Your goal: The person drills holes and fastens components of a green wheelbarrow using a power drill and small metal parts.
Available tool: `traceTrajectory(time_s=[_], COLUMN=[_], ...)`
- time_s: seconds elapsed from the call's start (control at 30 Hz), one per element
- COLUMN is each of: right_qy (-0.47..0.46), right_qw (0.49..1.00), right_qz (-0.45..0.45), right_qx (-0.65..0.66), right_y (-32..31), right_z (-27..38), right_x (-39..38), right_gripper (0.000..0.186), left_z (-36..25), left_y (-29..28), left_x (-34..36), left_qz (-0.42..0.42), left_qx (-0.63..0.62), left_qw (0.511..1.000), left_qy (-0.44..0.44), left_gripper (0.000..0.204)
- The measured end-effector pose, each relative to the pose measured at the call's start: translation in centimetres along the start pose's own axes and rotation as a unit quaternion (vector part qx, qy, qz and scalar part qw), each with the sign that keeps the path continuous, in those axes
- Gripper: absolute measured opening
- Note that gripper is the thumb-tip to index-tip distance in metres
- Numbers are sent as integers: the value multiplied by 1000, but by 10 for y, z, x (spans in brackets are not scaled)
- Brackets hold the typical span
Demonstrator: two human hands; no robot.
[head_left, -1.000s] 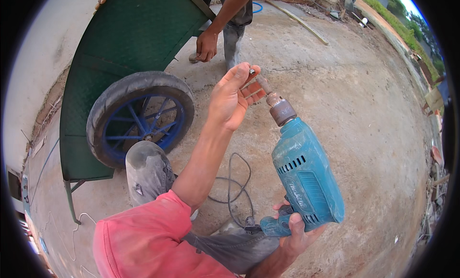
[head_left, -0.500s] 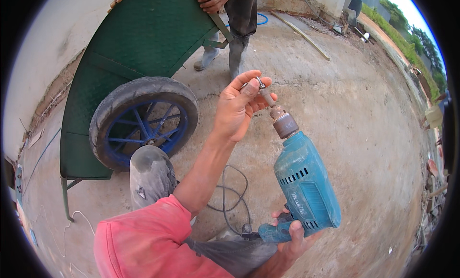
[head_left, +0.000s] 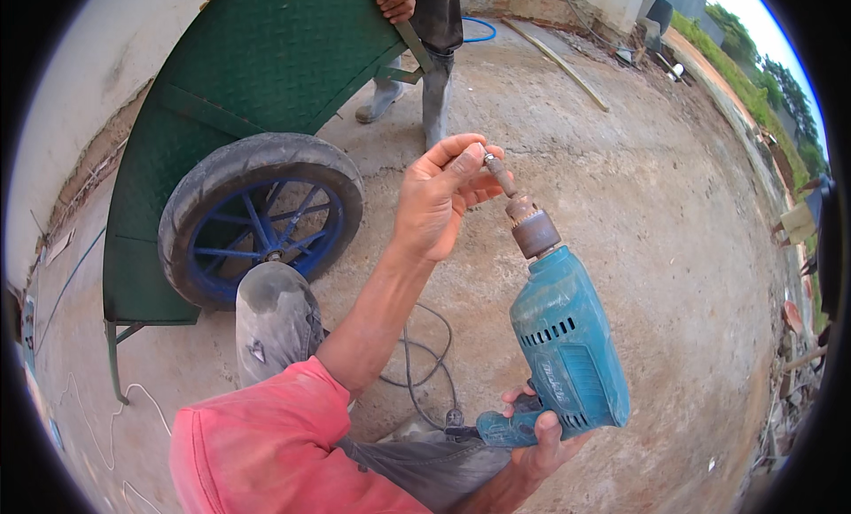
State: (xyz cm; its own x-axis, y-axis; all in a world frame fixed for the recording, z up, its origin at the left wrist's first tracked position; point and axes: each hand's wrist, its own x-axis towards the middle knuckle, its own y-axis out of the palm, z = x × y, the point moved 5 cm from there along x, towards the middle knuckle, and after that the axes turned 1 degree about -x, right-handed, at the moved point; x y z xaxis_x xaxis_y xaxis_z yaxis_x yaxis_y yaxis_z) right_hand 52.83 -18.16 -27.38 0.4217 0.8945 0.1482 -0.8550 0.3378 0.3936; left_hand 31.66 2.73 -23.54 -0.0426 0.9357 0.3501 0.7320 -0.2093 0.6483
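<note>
A dusty teal electric drill (head_left: 567,337) points up and away from me, its grip in my right hand (head_left: 548,452), with fingers closed round the handle by the trigger. From its rusty chuck (head_left: 534,232) sticks a short cylindrical socket bit (head_left: 503,177). My left hand (head_left: 443,190) pinches a small shiny metal piece (head_left: 487,158) at the bit's tip, thumb against fingers; the piece looks like a fastener but is mostly covered. Beyond my knee stands a tilted green metal wheelbarrow (head_left: 257,71) with a black-tyred, blue-spoked wheel (head_left: 263,220).
Another person's hand (head_left: 397,0) holds the wheelbarrow's frame; their grey rubber boots (head_left: 437,97) stand behind it. The drill's cord (head_left: 412,383) loops on the concrete floor (head_left: 691,275). Farther off lie a wooden plank (head_left: 558,64) and a blue hose (head_left: 480,30). Rubble lines the right edge.
My left fingertips have shifted slightly, and the small metal piece now sits closer over the bit's end. The drill has barely moved. The other person's hand shows slightly farther right.
</note>
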Motion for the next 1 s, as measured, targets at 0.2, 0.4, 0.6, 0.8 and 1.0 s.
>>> traceTrajectory(time_s=[0.2,0.4,0.6,0.8,1.0], right_qy=[-16,-31,0,-16,18], right_qw=[1000,999,1000,999,999], right_qz=[21,-2,5,-13,14], right_qx=[-3,-10,30,42,23], right_y=[-1,-1,6,18,49], right_z=[1,1,-4,-17,-50], right_x=[0,0,9,26,50], right_gripper=[84,84,77,67,64], left_z=[-3,-6,-13,-95,-232], left_y=[-1,4,13,11,12], left_x=[-2,-2,5,30,113], left_qz=[-31,-29,-25,-120,-91], left_qx=[43,77,109,350,638], left_qw=[999,997,994,924,679], left_qy=[10,6,-17,98,351], left_gripper=[25,33,47,63,30])
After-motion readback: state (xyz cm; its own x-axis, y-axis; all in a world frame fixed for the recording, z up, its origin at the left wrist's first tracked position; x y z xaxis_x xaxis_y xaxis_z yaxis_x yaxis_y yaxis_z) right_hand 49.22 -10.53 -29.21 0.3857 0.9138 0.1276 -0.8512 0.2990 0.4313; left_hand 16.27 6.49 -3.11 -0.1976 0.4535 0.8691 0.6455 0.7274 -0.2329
